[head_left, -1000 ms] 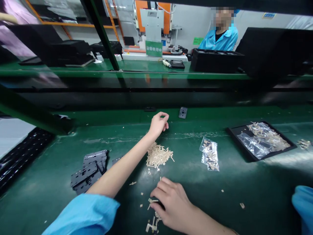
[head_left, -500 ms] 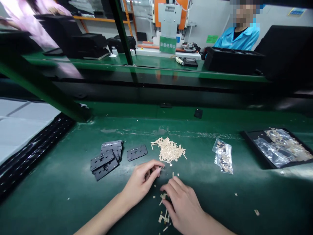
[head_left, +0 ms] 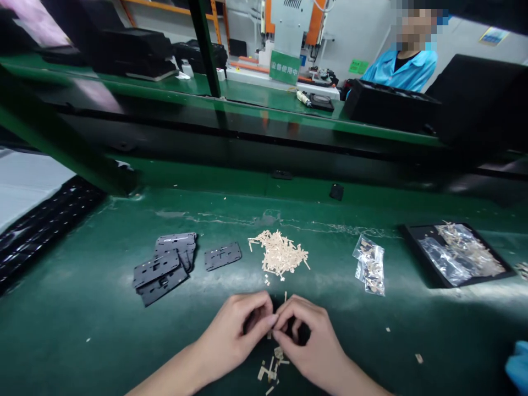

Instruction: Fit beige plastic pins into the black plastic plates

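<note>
My left hand [head_left: 243, 330] and my right hand [head_left: 307, 335] meet fingertip to fingertip just above the green bench. Each hand is closed in a pinch, and whatever small thing lies between the fingers is hidden. Below them several loose beige strips and flat pieces [head_left: 272, 369] are scattered on the surface. Beyond the hands lies a heap of small beige pieces [head_left: 282, 254]. Left of the heap a single black slotted plate [head_left: 223, 256] lies flat, and further left is a loose stack of similar black plates [head_left: 163, 270].
Clear plastic bags of beige pieces [head_left: 371, 267] lie to the right, beside a black tray [head_left: 433, 275] holding more bags. A green post [head_left: 70, 132] slants down at left. Across the bench is a person in blue [head_left: 416, 69]; a blue sleeve [head_left: 517, 368] shows at lower right.
My left hand has come down from near the heap, and my right hand has risen slightly, so their fingertips now meet. A blue sleeve has appeared at the right edge. The camera view has shifted.
</note>
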Tool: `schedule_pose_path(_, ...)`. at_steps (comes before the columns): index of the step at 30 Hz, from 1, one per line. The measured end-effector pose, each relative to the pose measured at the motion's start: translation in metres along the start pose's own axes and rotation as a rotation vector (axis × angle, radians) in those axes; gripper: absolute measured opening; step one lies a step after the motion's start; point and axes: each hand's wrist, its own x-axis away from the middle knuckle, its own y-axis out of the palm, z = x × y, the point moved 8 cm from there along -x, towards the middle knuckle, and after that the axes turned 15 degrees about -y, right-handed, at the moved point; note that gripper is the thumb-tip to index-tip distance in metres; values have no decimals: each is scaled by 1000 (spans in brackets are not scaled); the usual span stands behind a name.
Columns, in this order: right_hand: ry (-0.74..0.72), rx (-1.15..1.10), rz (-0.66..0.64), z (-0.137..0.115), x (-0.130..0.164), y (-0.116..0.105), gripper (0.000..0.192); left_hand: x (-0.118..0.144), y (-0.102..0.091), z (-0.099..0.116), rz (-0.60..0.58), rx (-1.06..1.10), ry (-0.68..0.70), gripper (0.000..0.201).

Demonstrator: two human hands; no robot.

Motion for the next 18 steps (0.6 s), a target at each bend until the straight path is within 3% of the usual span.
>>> schedule_pose_path(3,76,-134,71,7,1,-9,7,2,12,1,-103,48,10,24)
schedule_pose_path(6,40,-145,88,2,0,-14,8,2,18,-1,-138,129,-9,26)
schedule_pose_path(11,-90,-129,113,-12,-2,-18,14,2,17,0,-148,228,17,27)
schedule_pose_path(18,-52,-109,203,-4,3,-23,12,3,15,5,-112,179,55,25)
